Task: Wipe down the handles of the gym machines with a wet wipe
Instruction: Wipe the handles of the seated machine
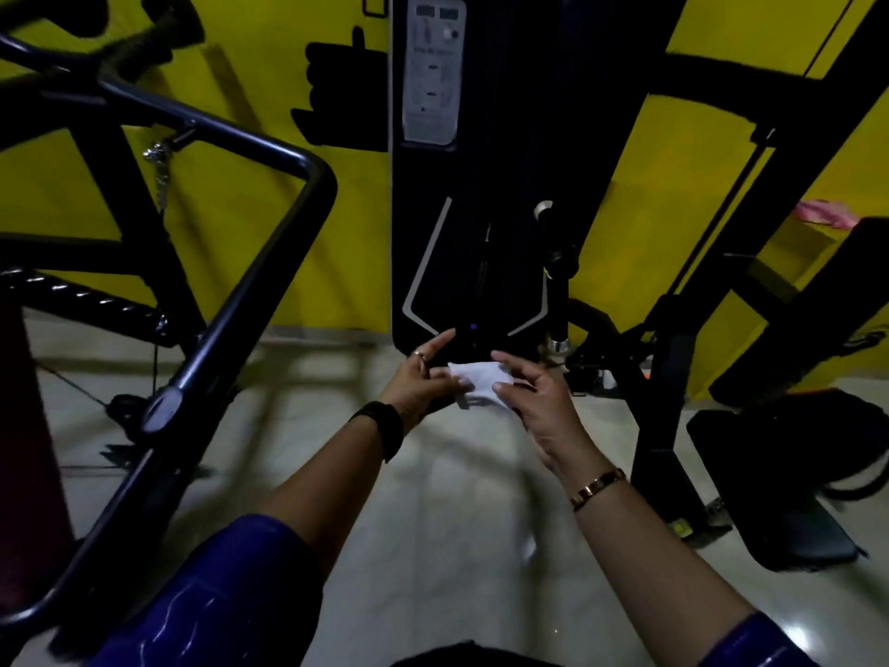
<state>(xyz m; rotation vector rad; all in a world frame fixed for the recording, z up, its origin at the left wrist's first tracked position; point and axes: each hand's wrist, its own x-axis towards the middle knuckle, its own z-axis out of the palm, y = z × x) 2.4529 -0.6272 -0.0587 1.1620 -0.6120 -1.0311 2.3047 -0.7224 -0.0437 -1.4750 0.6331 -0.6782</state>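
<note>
A small white wet wipe (pixel 478 377) is held between both hands in front of me, over the pale floor. My left hand (pixel 421 380) pinches its left edge, with the index finger pointing up. My right hand (pixel 539 397) pinches its right edge between thumb and fingers. A long black bent machine handle bar (pixel 269 262) runs diagonally at the left, apart from both hands. Just beyond the wipe stands the black weight-stack tower (pixel 481 185), which carries a chrome-tipped handle (pixel 553 276) on its right side.
A yellow wall lies behind the machines. Black frame tubes (pixel 673 358) and a padded seat (pixel 789 503) stand at the right. A pink cloth (pixel 825 213) lies on a ledge at the far right. A dark red pad (pixel 29 450) fills the left edge. Glossy floor tiles (pixel 457 546) lie below my arms.
</note>
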